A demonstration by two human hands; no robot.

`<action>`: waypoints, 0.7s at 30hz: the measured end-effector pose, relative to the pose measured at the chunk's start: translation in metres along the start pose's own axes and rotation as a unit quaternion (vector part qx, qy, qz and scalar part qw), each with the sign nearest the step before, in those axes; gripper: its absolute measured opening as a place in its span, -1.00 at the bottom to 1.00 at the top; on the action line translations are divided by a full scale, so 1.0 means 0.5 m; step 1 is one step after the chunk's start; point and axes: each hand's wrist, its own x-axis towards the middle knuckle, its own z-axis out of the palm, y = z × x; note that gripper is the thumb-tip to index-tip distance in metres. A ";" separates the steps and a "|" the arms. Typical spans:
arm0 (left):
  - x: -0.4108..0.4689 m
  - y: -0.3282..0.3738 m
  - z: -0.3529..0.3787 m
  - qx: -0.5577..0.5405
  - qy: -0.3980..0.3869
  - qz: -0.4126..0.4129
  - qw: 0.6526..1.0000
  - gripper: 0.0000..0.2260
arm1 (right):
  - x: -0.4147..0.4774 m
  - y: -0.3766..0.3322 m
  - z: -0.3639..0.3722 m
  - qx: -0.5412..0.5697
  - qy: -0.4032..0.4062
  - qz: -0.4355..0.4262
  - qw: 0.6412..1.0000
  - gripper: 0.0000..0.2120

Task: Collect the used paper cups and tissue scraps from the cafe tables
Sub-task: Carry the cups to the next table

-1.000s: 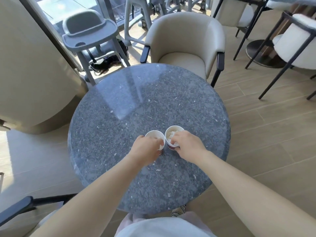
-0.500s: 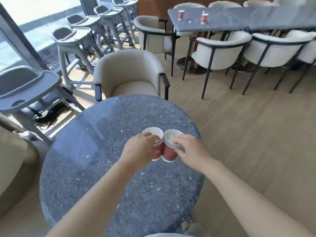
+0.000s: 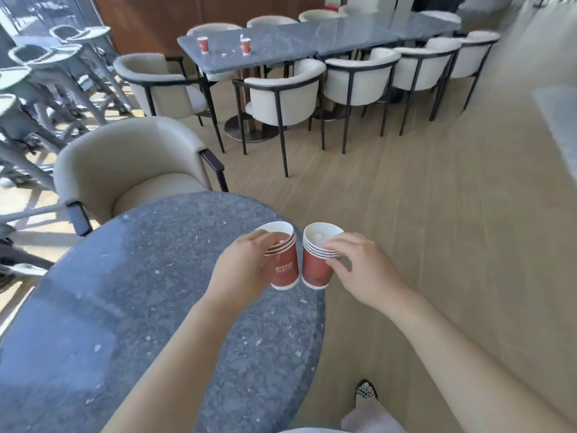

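Note:
My left hand [image 3: 242,270] grips a red paper cup [image 3: 285,270] by its rim, lifted above the round grey stone table [image 3: 125,307]. My right hand [image 3: 362,270] holds a second red paper cup [image 3: 313,268] with white tissue scraps [image 3: 317,239] inside it. The two cups hang side by side, almost touching, over the table's right edge. On the long grey table [image 3: 312,42] at the back stand two more red paper cups [image 3: 203,45] [image 3: 245,46], with small white tissue scraps [image 3: 224,54] lying between them.
A beige armchair [image 3: 131,170] stands behind the round table. White chairs with black frames [image 3: 281,95] line the long table. Grey high chairs [image 3: 40,89] crowd the left by the window. Wooden floor [image 3: 421,229] stretches to the right. My shoe [image 3: 367,392] shows at the bottom.
Both cups have been lifted off the round table and now hang slightly apart. My view has risen and swung right, bringing the long back table closer into sight.

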 end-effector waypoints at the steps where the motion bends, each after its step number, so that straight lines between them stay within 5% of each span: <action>1: -0.001 0.007 0.007 -0.003 -0.007 0.007 1.000 -0.69 | -0.009 0.006 -0.005 0.001 0.000 0.006 1.000 -0.74; 21: 0.145 0.170 0.217 0.027 0.008 -0.075 0.997 -0.72 | -0.038 0.323 -0.122 0.052 -0.014 0.026 0.998 -0.76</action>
